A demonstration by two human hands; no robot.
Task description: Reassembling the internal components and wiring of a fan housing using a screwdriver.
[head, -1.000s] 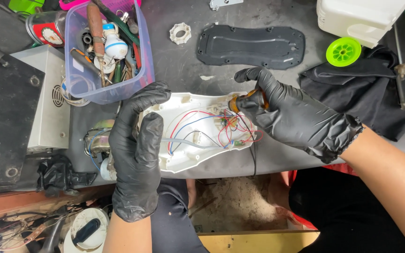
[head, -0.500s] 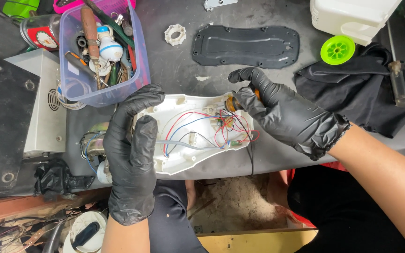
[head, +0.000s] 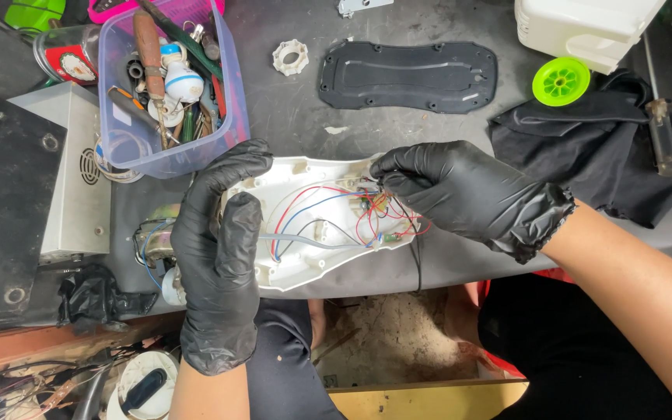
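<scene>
Black-gloved right hand [head: 468, 194] hides wiring inside white housing [head: 305, 233].

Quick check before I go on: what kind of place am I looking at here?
Probably a small repair workbench: a clear plastic tub of hand tools, an opened white casing with exposed coloured wiring, and both black-gloved hands, left hand and right hand, working on it.
</scene>
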